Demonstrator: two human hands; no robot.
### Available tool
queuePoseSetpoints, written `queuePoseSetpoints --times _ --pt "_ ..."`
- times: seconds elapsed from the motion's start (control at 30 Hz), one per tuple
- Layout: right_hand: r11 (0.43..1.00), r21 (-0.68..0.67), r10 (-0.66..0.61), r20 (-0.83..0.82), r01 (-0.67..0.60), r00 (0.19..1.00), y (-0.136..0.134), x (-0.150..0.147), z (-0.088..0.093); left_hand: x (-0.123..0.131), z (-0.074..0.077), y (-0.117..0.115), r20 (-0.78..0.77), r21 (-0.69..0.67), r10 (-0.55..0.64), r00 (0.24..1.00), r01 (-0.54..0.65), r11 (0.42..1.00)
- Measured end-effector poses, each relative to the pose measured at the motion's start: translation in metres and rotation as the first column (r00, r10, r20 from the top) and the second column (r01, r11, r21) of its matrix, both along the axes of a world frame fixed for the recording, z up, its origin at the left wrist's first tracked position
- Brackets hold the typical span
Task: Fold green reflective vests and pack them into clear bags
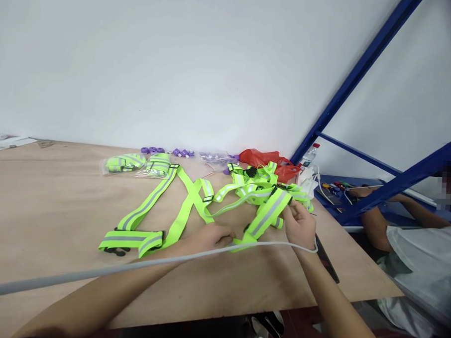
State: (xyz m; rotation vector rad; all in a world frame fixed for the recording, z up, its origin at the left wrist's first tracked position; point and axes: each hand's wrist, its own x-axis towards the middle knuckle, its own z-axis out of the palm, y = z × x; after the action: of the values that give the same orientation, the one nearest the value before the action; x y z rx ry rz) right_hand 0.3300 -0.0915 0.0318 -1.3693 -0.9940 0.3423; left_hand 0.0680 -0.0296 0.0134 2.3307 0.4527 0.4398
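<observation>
A neon-yellow reflective harness (186, 214) of elastic straps lies spread across the wooden table, with grey stripes and black buckles. Its left end rests flat beside a black clip (118, 251). My right hand (301, 224) pinches the other end, a wide striped band (271, 215) raised at a slant off the table. My left hand (213, 236) lies low over the straps near the middle, its fingers curled at a strap; what they grip is hidden. Behind the right hand is a tangled heap of similar straps (247, 182).
Packed bags of straps (158, 166) lie toward the wall with purple rolls (183, 152) and a red plastic bag (266, 160). A bottle (310, 155) stands by the blue rack frame (349, 79). A grey cable (131, 268) crosses before my arms. A co-worker (419, 257) sits at right.
</observation>
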Motion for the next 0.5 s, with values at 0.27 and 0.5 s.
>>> queuePoseSetpoints --times 0.27,0.5 --pt "0.987 -0.015 0.146 -0.331 -0.16 0.932 0.004 0.006 -0.021 -0.011 0.017 0.002 -0.021 -0.274 -0.197 0.98 0.183 0.944" --pt "0.935 0.045 0.343 -0.367 -0.352 0.864 0.001 -0.023 -0.035 -0.001 0.01 -0.005 -0.175 0.088 -0.109 0.978 0.126 0.988"
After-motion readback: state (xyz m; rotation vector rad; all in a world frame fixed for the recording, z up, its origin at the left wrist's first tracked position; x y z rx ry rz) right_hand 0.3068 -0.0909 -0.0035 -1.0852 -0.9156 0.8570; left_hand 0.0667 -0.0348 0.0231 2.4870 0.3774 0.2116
